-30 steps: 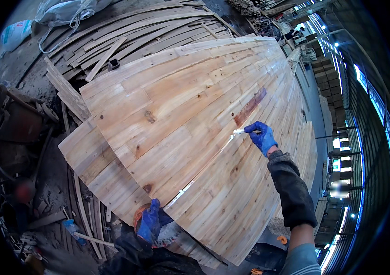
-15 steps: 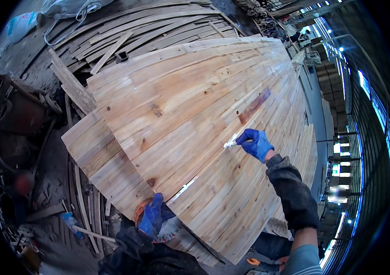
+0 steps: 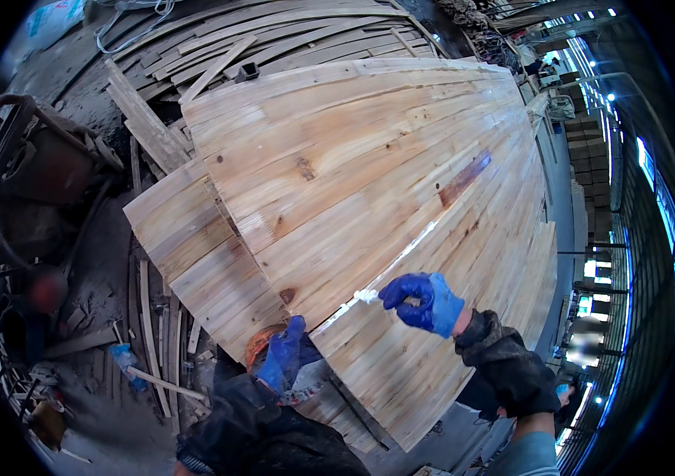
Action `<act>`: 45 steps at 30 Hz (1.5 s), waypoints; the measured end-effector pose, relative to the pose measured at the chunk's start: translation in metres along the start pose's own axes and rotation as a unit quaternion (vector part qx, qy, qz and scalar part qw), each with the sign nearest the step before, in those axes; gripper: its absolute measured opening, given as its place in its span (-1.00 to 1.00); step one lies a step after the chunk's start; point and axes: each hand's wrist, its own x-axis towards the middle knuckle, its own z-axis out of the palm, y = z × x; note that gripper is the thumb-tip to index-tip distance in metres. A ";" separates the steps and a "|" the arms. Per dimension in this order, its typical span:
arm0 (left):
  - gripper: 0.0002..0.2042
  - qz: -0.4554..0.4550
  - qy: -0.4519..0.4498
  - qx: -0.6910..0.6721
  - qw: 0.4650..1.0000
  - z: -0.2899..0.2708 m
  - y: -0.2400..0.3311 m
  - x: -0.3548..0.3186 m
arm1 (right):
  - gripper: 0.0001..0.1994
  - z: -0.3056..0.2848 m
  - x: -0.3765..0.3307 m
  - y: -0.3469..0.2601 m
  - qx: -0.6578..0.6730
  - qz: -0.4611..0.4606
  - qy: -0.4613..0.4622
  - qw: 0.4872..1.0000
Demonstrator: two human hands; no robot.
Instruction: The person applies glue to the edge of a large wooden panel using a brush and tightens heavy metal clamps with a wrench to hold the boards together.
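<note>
My right hand (image 3: pixel 426 305), in a blue glove, pinches a small tool whose tip (image 3: pixel 366 296) is coated in white paste; its kind is hidden by the fingers and paste. The tip touches a joint between boards of a large wooden panel (image 3: pixel 337 182). A white paste line (image 3: pixel 405 255) runs along that joint on both sides of the tip. By the panel's near left edge, my gloved left hand (image 3: pixel 280 358) grips the rim of an orange bucket (image 3: pixel 260 346), thumb uppermost. Whitish material shows inside the bucket, partly behind the hand.
Another wooden panel (image 3: pixel 195 230) sticks out beneath the upper one at the left. Loose wood strips (image 3: pixel 290 47) lie piled beyond the panel, and more scraps (image 3: pixel 164 357) cover the floor at left. A dark red machine (image 3: pixel 44 163) stands at far left.
My right hand has drawn the tool toward me and left along the joint, leaving a longer white line behind it. My left hand still holds the bucket; the whole view has shifted slightly.
</note>
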 end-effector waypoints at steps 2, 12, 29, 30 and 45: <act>-0.49 0.004 0.001 -0.004 1.000 0.010 0.005 -0.008 | -0.87 0.011 -0.003 0.001 -0.033 -0.028 -0.010 0.999; -0.47 0.003 0.007 0.024 1.000 -0.012 -0.006 0.006 | -0.80 -0.046 -0.014 0.035 -0.294 -0.050 0.067 0.952; -0.52 0.028 0.058 0.060 0.996 -0.015 -0.010 0.013 | -0.68 -0.004 -0.018 0.009 -0.383 -0.061 -0.027 0.921; -0.54 0.027 0.075 0.057 0.995 -0.012 -0.009 0.012 | -0.72 -0.004 -0.019 0.010 -0.312 -0.016 0.036 0.949; -0.43 0.027 0.050 0.109 0.992 -0.043 -0.027 0.032 | -0.78 -0.004 -0.015 0.013 -0.551 0.125 -0.023 0.825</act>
